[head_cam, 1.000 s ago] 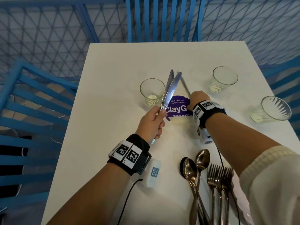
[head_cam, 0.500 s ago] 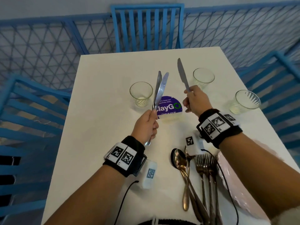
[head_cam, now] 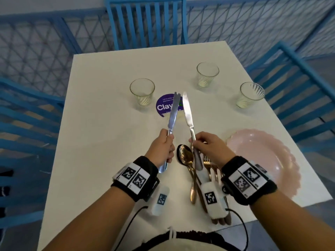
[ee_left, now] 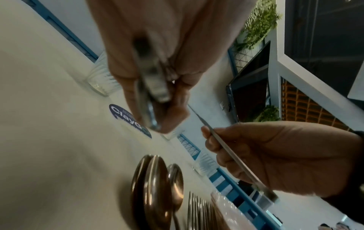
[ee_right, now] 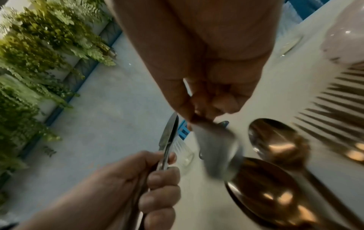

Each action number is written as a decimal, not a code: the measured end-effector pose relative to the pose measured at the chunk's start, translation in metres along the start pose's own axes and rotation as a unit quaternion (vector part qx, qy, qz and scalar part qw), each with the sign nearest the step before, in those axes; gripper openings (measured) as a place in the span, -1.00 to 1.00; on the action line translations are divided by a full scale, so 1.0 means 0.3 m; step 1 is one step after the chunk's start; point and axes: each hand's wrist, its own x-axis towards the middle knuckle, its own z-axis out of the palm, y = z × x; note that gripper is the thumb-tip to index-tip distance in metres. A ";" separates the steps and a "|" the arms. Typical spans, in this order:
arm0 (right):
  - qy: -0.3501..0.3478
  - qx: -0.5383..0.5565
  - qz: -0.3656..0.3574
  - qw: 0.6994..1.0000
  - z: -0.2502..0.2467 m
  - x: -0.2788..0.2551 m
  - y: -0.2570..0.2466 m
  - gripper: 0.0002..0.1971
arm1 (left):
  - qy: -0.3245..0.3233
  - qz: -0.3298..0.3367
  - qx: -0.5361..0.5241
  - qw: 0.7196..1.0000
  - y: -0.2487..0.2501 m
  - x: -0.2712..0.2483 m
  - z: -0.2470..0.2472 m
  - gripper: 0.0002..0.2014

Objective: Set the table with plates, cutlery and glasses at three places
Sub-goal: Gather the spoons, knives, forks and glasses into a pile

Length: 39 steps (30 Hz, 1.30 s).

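My left hand (head_cam: pixel 162 147) grips two silver knives (head_cam: pixel 173 113) by their handles, blades pointing up and away over the white table (head_cam: pixel 101 124). My right hand (head_cam: pixel 208 147) pinches a third silver knife (head_cam: pixel 187 113) by its handle, blade up, close beside the other two. In the left wrist view the left hand (ee_left: pixel 155 87) curls round the two handles, and the right hand (ee_left: pixel 275 157) holds its knife (ee_left: pixel 232 154). Below the hands lie copper spoons (head_cam: pixel 186 158) and forks (head_cam: pixel 210 169). A pink plate (head_cam: pixel 262 160) sits at the right. Three glasses (head_cam: pixel 142 91) (head_cam: pixel 207 74) (head_cam: pixel 251 94) stand further back.
A round purple sticker (head_cam: pixel 164 106) lies mid-table behind the knife blades. Blue slatted chairs stand at the far end (head_cam: pixel 146 22), left (head_cam: pixel 27 120) and right (head_cam: pixel 299 84). Blue mesh fencing surrounds the table. Cables run from my wrist bands over the near table edge.
My right hand lifted its knife from beside the sticker and drew it back toward me, next to the left hand's two knives. The left hand also pulled back slightly. The head view tilted, showing the plate.
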 end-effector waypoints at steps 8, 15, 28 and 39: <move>-0.137 -0.161 -0.007 0.977 0.104 -0.055 0.105 -0.91 | 0.050 -0.111 -0.003 0.993 -0.116 -0.075 0.092 -0.85; -0.154 -0.252 -0.011 0.955 0.160 -0.110 0.118 -0.77 | 0.079 -0.107 0.191 0.972 -0.214 -0.114 0.166 -0.72; -0.173 -0.315 -0.015 0.933 0.147 -0.115 0.142 -0.79 | 0.083 -0.093 0.379 0.917 -0.227 -0.144 0.220 -0.67; -0.171 -0.355 -0.002 0.919 0.172 -0.086 0.154 -0.82 | 0.103 -0.093 0.405 0.904 -0.207 -0.148 0.172 -0.80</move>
